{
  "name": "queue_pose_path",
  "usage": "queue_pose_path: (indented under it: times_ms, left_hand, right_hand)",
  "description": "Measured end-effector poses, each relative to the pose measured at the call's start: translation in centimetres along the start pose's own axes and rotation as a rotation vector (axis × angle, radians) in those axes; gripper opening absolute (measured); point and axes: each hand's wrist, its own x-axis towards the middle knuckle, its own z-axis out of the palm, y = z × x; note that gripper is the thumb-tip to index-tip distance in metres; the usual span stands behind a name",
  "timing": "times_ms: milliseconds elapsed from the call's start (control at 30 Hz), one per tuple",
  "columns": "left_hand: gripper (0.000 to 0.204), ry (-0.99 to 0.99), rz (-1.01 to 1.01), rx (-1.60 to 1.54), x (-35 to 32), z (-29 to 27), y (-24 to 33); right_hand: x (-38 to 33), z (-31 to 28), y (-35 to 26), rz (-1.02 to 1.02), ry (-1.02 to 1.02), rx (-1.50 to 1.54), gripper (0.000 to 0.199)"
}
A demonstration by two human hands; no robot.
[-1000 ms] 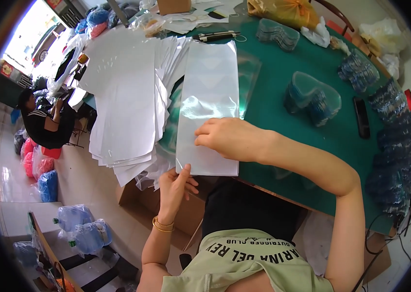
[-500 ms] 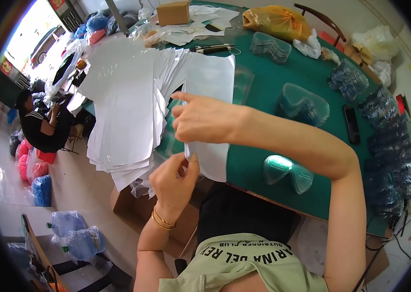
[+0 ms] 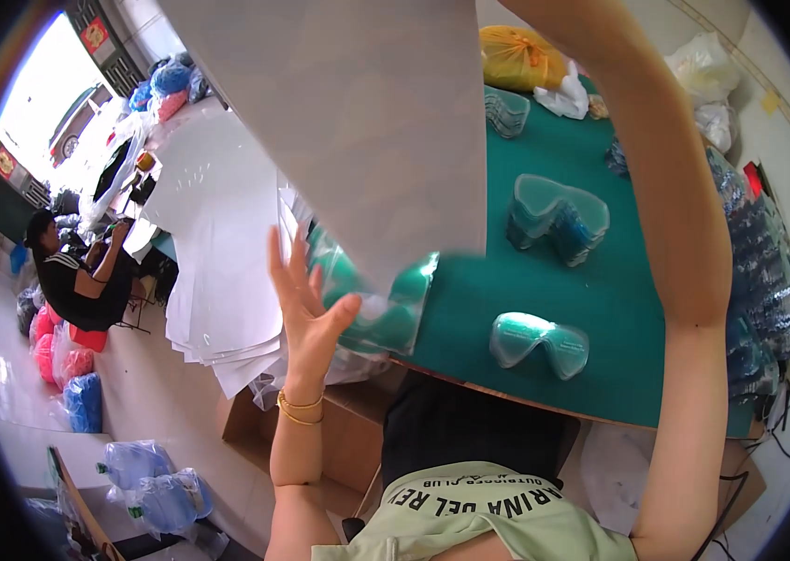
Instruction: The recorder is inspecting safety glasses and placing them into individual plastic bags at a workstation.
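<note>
A large white sheet is raised over the table, close to the camera, its lower corner hanging near my left hand. That hand holds nothing; its fingers are spread apart beside the paper stack. My right forearm reaches up past the top edge, so the right hand is out of the picture. Beneath the raised sheet lies a clear moulded plastic sheet, partly covered. To the left rests a thick stack of white sheets. A goggle-shaped clear plastic piece sits on the green table.
Stacked goggle-shaped plastic pieces stand farther right, beyond them long rows of nested clear pieces. A yellow bag lies at the back. An open cardboard box is below the table edge. Another person sits at left.
A white sheet has come up off the table with my right arm, baring the clear moulded plastic. My left hand has let go of the paper and opened.
</note>
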Motion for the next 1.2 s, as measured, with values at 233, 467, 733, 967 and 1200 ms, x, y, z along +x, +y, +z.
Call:
queue_pose_path:
  times_ms: [233,467,733,967,1200]
  left_hand:
    - [0.087,-0.151,-0.336,-0.12,-4.7,-2.2,-1.2]
    - [0.123,0.213,0.179,0.481,-3.7,-3.3,0.4]
    - [0.08,0.02,-0.049,0.302,1.6,-5.6,3.3]
    - [0.037,-0.012,-0.343,0.062,-6.3,-3.9,0.5]
    - [0.032,-0.058,-0.703,0.035,-4.1,-2.1,-3.6]
  right_hand:
    - [-2.9,3.6,7.0,0.435,0.132,0.439,0.034]
    - [-2.1,5.0,3.4,0.544,-0.015,0.58,0.038]
    - [-2.5,2.7,-3.8,0.272,-0.138,0.374,0.026]
    - [-1.7,6.3,8.5,0.499,0.05,0.606,0.031]
    - [-12.2,12.5,17.2,0.489,-0.39,-0.693,0.059]
